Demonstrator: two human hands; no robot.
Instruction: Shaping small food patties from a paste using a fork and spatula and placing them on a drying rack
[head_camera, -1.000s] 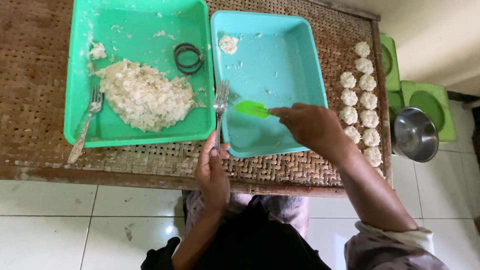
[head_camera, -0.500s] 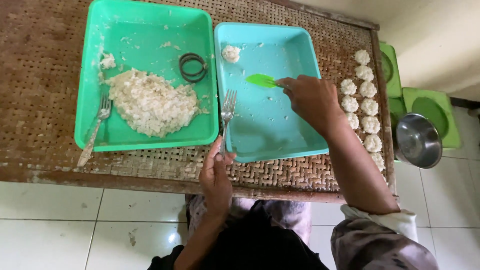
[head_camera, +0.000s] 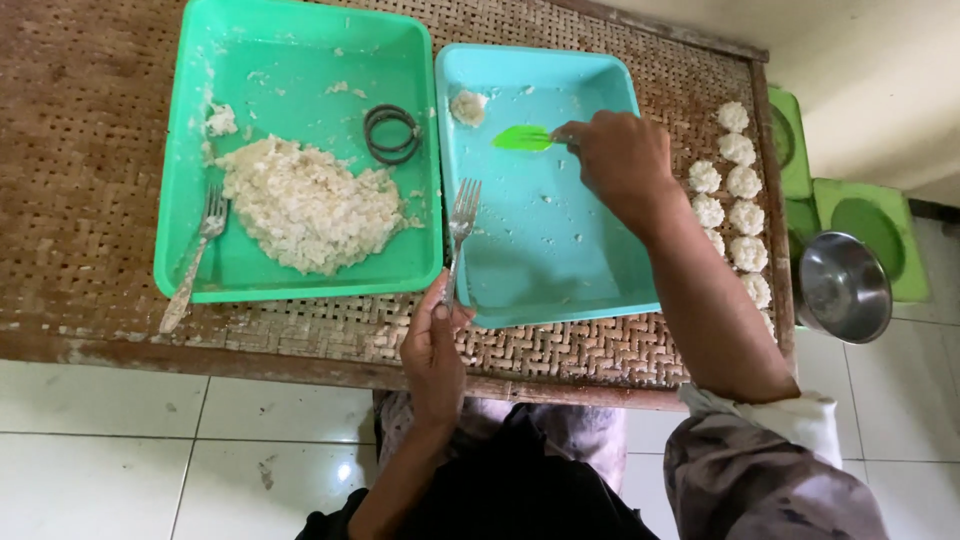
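Observation:
My left hand (head_camera: 433, 352) holds a metal fork (head_camera: 460, 222) by its handle at the near edge of the table, tines resting over the left rim of the light blue tray (head_camera: 560, 280). My right hand (head_camera: 622, 160) reaches into the blue tray and grips a bright green spatula (head_camera: 521, 138), its blade pointing left toward a small lump of white mash (head_camera: 466, 106) in the tray's far left corner. The green tray (head_camera: 300, 60) on the left holds a heap of white mash (head_camera: 305, 205).
A second fork (head_camera: 193, 257) leans on the green tray's near left rim. Two dark rings (head_camera: 391, 132) lie in that tray. Several white shaped balls (head_camera: 733, 185) line the woven table's right side. A steel bowl (head_camera: 843, 287) and green stools (head_camera: 860, 225) stand beyond the edge.
My right hand has carried the green spatula from the middle of the blue tray to its far end, near the small lump. My left hand and fork stayed put.

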